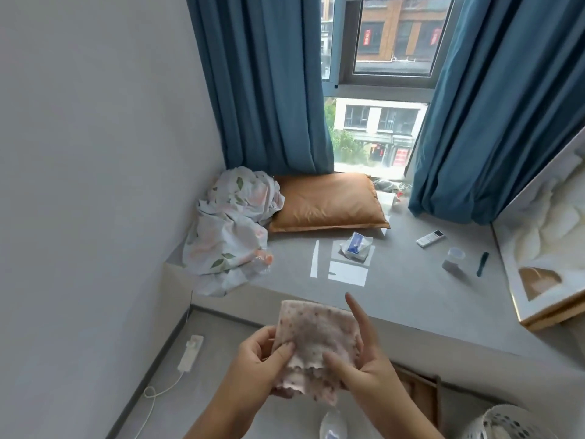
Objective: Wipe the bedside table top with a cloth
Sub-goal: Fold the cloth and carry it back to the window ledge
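Both hands, left (pixel 262 353) and right (pixel 364 359), pinch the cloth (pixel 316 340) in their fingers above the floor; the grey table (pixel 411 296) lies just ahead.

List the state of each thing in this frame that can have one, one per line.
cloth: folded, held up in both hands, not on any surface
left hand: fingers pinching the cloth's left edge
right hand: thumb on the cloth, forefinger extended
curtains: drawn apart, window showing
pillow: lying flat on the ledge
floral sheet: crumpled in the corner
tissue pack: open, tissue sticking out
remote: lying flat
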